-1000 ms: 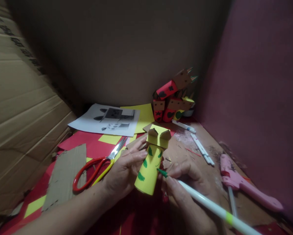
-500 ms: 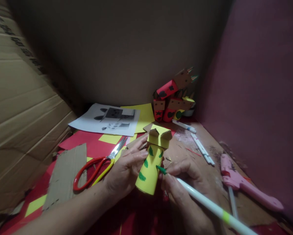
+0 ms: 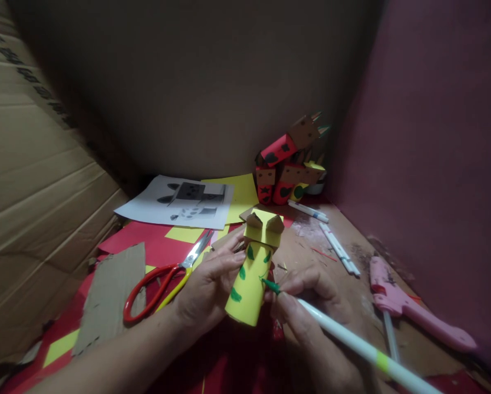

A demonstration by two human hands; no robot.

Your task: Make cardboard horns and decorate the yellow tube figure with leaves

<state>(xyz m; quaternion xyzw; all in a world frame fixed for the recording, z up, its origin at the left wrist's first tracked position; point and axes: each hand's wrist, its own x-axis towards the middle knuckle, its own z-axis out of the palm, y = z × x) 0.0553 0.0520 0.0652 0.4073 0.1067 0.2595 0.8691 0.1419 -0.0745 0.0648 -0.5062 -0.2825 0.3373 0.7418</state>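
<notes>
A yellow paper tube figure (image 3: 251, 279) with a yellow boxy head and two cardboard ears tilts in my left hand (image 3: 206, 282), whose fingers wrap its left side. Green leaf-shaped marks dot the tube. My right hand (image 3: 311, 312) pinches a white marker (image 3: 344, 334) with a lime band, and its green tip touches the tube's right side, where a thin green line shows. Red and yellow scissors (image 3: 169, 284) lie partly open just left of my left hand.
Behind lie a printed sheet (image 3: 188, 200) and yellow paper (image 3: 239, 194). Red and yellow tube figures (image 3: 284, 189) stand at the back. White markers (image 3: 339, 249) and a pink glue gun (image 3: 409, 312) are right; cardboard (image 3: 109, 298) is left.
The yellow figure has shifted slightly left in my left hand. A thin curved green line now shows near the marker tip.
</notes>
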